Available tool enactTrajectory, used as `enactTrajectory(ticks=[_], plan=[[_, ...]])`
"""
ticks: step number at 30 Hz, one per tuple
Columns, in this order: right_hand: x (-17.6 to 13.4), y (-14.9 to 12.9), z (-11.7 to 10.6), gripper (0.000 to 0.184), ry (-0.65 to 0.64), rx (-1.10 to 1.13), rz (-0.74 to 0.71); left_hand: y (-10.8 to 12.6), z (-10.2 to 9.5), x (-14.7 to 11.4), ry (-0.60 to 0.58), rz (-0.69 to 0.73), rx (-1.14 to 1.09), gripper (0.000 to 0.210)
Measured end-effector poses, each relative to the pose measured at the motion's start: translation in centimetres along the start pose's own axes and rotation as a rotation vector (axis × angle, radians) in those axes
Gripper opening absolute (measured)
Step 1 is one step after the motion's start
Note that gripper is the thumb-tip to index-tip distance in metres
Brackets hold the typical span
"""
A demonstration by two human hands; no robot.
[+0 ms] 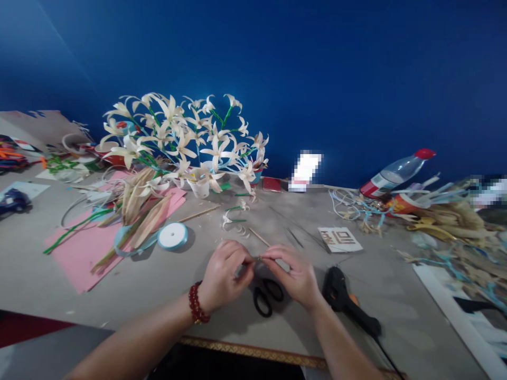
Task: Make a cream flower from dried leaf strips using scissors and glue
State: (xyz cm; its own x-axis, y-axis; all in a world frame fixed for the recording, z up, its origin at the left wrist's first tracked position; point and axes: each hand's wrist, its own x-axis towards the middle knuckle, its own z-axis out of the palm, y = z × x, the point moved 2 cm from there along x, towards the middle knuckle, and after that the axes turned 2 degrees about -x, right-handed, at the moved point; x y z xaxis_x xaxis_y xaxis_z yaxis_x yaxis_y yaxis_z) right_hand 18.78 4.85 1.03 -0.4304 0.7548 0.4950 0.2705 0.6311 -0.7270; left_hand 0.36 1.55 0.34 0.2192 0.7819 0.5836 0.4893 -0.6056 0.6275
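My left hand [229, 272], with a red bead bracelet on its wrist, is closed in a pinch near the front middle of the table. Facing it, my right hand [292, 272] pinches too, fingertips almost meeting the left ones. Between them shows a tiny, thin yellowish-green piece [258, 258], too small to name. Black-handled scissors [263, 303] lie just below the hands, their blades hidden. A thin wooden stick [259, 237] lies beyond the fingers. Small white curled petals [233, 226] with short green stems rest farther back. To the right of my right hand lies a black glue gun [348, 303].
White handmade flowers [182, 137] stand in cups at the back left. A blue ribbon spool [173, 235], pink paper [79, 258] and dried husks [138, 200] lie left. A tilted bottle [396, 174], a printed card [340, 239] and piled dried material [455, 227] are on the right.
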Motion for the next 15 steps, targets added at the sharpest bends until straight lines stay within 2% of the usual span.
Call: enactTrajectory(ticks=[15], plan=[[-0.29,0.27,0.11,0.011,-0.004,0.004,0.012,0.0,0.05,-0.01,-0.007,-0.005,0.019,0.012]])
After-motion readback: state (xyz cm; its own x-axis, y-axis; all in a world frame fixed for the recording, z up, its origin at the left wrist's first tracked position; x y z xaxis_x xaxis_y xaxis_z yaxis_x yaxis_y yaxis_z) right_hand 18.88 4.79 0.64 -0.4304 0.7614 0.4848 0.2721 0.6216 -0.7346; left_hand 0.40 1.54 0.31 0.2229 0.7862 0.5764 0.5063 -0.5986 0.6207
